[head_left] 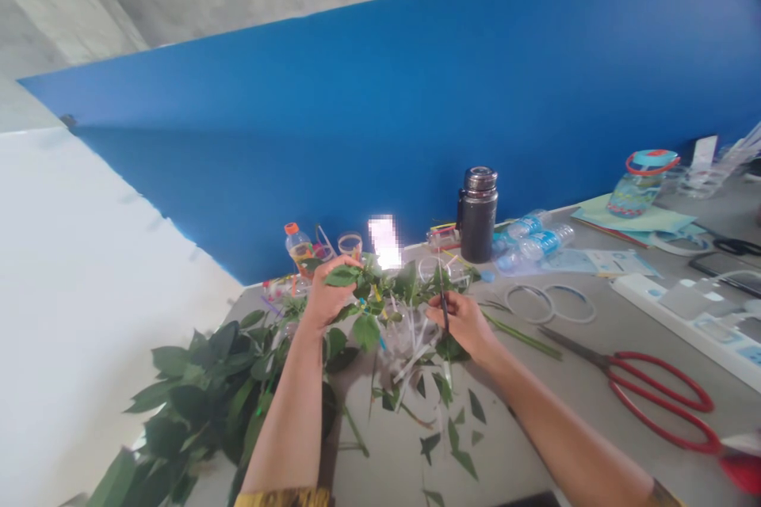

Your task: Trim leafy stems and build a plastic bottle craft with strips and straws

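My left hand [334, 291] is closed around a leafy green stem [342, 276] above the middle of the table. In my right hand [467, 322] is a slim dark-handled tool [444, 309] with a narrow metal tip pointing up; its exact kind is unclear. More green leaves and stems lie between the two hands, around a clear plastic piece [404, 337] and pale strips. Cut leaf pieces [460, 444] are scattered on the table below. A large heap of leafy branches [202, 392] lies left of my left forearm.
Large red-handled scissors [630, 380] lie to the right, near a white power strip [683, 325]. Toward the blue partition [357, 127] stand a dark thermos [479, 218], an orange-capped bottle [297, 249] and a glass [349, 244]. Plastic bottles [544, 242] and white rings [550, 303] lie right of centre.
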`<state>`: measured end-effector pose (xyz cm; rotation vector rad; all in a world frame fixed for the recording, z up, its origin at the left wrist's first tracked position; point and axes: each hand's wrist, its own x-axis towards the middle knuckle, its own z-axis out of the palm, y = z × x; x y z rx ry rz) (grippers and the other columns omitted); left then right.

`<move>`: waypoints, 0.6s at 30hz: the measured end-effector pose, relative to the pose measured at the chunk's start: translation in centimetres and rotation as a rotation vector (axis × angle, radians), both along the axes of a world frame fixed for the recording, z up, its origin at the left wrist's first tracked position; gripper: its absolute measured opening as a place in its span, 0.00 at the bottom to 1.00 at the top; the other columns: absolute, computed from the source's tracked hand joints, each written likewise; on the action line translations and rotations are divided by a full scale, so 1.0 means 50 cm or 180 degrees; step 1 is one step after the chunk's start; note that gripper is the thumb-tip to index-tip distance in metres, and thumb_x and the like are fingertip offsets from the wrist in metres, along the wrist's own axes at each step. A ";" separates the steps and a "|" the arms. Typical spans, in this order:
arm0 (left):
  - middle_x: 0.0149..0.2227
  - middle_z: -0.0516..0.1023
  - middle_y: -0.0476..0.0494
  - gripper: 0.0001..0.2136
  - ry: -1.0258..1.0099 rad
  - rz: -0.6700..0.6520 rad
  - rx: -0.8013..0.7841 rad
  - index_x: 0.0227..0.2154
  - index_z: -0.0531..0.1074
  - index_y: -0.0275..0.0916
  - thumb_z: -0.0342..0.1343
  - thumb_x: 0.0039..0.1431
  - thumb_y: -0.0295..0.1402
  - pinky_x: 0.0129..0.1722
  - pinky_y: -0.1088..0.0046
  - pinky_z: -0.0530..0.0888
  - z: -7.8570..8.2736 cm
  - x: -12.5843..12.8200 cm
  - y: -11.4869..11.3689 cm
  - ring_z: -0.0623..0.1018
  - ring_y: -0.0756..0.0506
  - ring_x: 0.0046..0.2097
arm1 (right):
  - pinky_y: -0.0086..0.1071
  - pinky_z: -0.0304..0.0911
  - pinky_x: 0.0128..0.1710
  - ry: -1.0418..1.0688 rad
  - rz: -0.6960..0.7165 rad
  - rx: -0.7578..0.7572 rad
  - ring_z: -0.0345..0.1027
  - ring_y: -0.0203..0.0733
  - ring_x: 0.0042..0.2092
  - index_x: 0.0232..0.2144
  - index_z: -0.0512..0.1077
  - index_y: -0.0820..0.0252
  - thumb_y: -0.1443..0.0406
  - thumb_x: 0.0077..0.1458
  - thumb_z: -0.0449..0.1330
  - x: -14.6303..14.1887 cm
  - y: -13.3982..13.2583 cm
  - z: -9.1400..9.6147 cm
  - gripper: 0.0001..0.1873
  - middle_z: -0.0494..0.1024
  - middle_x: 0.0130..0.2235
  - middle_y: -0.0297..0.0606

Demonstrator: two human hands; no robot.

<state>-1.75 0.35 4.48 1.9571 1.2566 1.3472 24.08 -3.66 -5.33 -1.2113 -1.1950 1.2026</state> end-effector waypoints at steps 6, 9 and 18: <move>0.28 0.79 0.48 0.09 0.0244 -0.0031 0.0215 0.30 0.77 0.38 0.57 0.43 0.26 0.31 0.74 0.68 0.008 0.007 -0.007 0.73 0.48 0.29 | 0.30 0.59 0.27 -0.0024 -0.0020 0.0029 0.64 0.37 0.27 0.30 0.76 0.62 0.54 0.39 0.69 0.001 0.002 -0.003 0.18 0.74 0.25 0.32; 0.30 0.80 0.46 0.09 0.0283 -0.0072 0.0265 0.30 0.77 0.38 0.57 0.44 0.26 0.33 0.73 0.69 0.013 0.008 -0.011 0.75 0.47 0.31 | 0.30 0.58 0.27 -0.0055 -0.0012 0.0076 0.64 0.38 0.27 0.30 0.76 0.61 0.54 0.40 0.69 0.001 0.003 -0.006 0.18 0.74 0.25 0.32; 0.31 0.81 0.46 0.08 0.0207 -0.0097 0.0275 0.30 0.78 0.39 0.58 0.44 0.27 0.33 0.73 0.70 0.012 0.006 -0.007 0.76 0.47 0.32 | 0.30 0.58 0.27 -0.0023 -0.0018 0.0088 0.63 0.37 0.27 0.30 0.76 0.61 0.55 0.40 0.69 0.000 0.002 -0.005 0.17 0.74 0.25 0.32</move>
